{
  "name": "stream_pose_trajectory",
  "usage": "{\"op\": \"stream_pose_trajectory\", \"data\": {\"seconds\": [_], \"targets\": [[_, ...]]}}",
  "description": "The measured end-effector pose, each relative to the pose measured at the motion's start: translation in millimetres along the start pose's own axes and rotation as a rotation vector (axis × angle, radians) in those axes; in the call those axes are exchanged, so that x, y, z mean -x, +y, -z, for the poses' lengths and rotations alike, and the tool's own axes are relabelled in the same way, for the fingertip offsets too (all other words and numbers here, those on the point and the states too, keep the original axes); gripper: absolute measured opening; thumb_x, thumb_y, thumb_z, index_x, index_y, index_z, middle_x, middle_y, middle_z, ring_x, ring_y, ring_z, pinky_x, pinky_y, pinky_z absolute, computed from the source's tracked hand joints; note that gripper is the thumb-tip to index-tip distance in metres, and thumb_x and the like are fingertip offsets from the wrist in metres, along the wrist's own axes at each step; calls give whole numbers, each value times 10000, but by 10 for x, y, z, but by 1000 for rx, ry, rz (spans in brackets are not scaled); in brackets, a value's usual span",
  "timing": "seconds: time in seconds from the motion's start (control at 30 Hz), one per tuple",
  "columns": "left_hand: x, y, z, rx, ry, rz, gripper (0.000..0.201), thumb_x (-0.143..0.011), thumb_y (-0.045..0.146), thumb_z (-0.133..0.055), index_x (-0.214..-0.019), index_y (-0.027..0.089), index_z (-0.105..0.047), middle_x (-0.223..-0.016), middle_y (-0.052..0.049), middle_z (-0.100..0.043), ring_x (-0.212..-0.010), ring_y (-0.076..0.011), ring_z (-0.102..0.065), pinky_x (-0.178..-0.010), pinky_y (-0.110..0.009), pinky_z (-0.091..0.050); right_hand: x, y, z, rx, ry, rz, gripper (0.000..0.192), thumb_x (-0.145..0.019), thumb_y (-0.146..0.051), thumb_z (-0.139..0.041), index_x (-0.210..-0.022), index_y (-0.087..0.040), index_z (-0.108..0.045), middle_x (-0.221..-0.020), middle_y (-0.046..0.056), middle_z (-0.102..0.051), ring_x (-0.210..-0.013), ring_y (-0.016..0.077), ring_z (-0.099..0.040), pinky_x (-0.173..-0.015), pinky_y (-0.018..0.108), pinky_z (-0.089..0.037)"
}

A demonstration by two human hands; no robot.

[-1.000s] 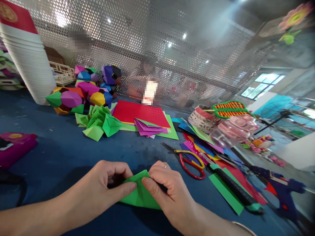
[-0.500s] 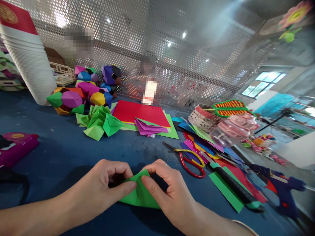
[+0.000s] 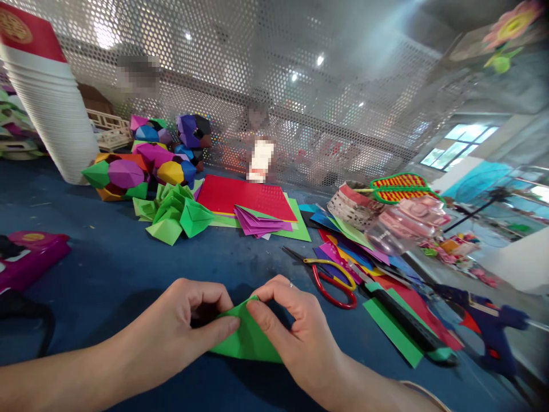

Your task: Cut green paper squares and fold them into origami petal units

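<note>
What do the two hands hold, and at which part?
A folded green paper; the left hand and right hand pinch its top edge.

Bare blue table [image 3: 107, 269] left of the hands; scissors [image 3: 332, 280], perhaps knife [image 3: 407, 327], close right.

left hand [image 3: 180, 332]: bare, no ring, forearm unsleeved | right hand [image 3: 295, 337]: thin ring [image 3: 290, 284] on one finger, slim bangle [image 3: 424, 392] at wrist, forearm unsleeved | no gloves
</note>
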State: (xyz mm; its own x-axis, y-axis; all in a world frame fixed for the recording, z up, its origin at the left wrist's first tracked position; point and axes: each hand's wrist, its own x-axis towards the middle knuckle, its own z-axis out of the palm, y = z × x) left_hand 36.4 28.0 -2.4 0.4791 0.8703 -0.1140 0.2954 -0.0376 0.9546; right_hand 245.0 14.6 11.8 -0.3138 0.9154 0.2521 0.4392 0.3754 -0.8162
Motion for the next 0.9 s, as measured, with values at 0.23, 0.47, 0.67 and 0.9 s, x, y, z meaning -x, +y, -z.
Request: {"op": "stream_pose_trajectory", "data": {"seconds": [0.23,0.47,0.67,0.9], "targets": [[-1,-14,-19,-87,67,-120,282,-921,329,-578,-682,194,-515,-626,65,-424,-610,-109,-379,-550,-224,-306,-1,-69,-75,66,22,-4,232,-1026,-304,-525,-819,-203,-558,-693,-34,-547,-619,113,-491,-566,245,-386],[21,63,2,-139,20,-3,369,-927,483,-595,-719,194,-497,-639,64,-399,-614,-117,-351,-545,-242,-299,-19,-6,-81,192,59,136,181,-1008,-190,-474,-831,-215,-497,-724,-18,-542,-621,130,-507,-578,264,-392],[20,82,50,-207,-11,58,449,-885,523,-636,-655,198,-427,-628,68,-332,-601,-113,-303,-520,-248,-253,-37,20,-64,249,103,184,182,-1009,-177,-468,-832,-220,-471,-719,-24,-521,-605,127,-495,-567,261,-375],[46,92,51,-221,-27,70,464,-883,520,-591,-609,197,-403,-572,67,-363,-550,-100,-319,-492,-236,-246,-61,35,-103,225,46,153,188,-1005,-176,-471,-822,-218,-472,-692,-32,-511,-578,121,-466,-548,256,-357]]}}
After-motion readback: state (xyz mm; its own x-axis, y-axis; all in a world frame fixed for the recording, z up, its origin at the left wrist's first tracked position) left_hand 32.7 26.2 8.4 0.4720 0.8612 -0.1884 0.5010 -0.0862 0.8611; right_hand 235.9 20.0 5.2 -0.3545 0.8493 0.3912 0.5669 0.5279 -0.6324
